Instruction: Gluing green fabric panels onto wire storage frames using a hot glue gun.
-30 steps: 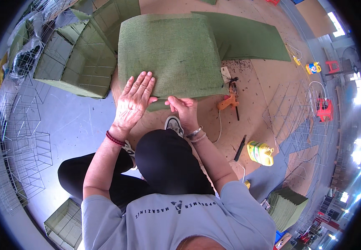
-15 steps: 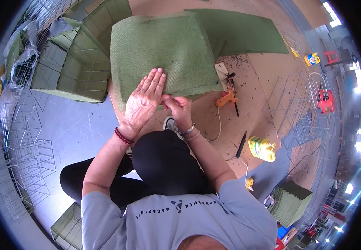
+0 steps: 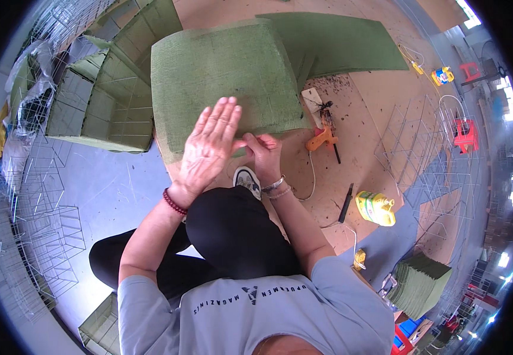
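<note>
A square green woven fabric sheet (image 3: 221,71) lies in front of me, its near edge close to my knees. My left hand (image 3: 209,145) is held flat over that edge with its fingers straight and together, the thumb pointing toward my right hand. My right hand (image 3: 263,155) has its fingers curled and its thumb at the near edge of the sheet, seemingly pinching it; the fingertips are partly hidden. To the right of the sheet lies an orange glue gun (image 3: 323,139) with its cord, beside a small pale block (image 3: 312,99).
Another green sheet (image 3: 339,44) lies beyond. Green-lined wire boxes (image 3: 120,109) stand at left, with bare wire frames (image 3: 49,236) nearer. A black-handled tool (image 3: 346,203) and yellow jug (image 3: 376,208) lie to the right. Stacked green sheets (image 3: 419,287) stand at lower right.
My left hand has lifted slightly off the sheet, its fingers now more upright. The right hand has shifted a little to the right. The whole view has tilted slightly.
</note>
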{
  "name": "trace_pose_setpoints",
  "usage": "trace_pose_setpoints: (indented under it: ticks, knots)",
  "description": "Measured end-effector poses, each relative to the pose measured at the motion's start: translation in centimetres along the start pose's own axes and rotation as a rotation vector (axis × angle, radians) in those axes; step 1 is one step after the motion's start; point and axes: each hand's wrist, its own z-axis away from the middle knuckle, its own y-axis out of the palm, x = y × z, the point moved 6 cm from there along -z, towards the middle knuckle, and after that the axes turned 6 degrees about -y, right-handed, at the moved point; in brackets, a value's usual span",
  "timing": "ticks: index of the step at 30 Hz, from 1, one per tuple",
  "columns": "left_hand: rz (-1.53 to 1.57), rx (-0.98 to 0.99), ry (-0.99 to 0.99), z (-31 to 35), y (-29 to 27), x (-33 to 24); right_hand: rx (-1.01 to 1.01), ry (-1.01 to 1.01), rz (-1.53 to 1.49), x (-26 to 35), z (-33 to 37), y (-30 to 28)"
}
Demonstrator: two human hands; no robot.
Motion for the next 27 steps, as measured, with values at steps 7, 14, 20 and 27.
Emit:
trace_pose_setpoints:
  ticks: [7,14,20,27]
  knots:
    - [-0.089,0.016,0.058,-0.7,2.0,-0.2,0.016,-0.082,-0.015,0.9,-0.4,1.0]
    - [-0.057,0.005,0.051,-0.4,2.0,0.2,-0.098,-0.01,0.025,2.0,-0.2,-2.4]
    - [0.098,0.013,0.036,-1.8,0.2,-1.3,-0.116,-0.055,-0.015,1.9,-0.7,-3.5]
    - [0.036,-0.005,0.156,-3.5,3.0,-2.8,-0.135,-0.118,-0.038,1.8,-1.2,-2.6]
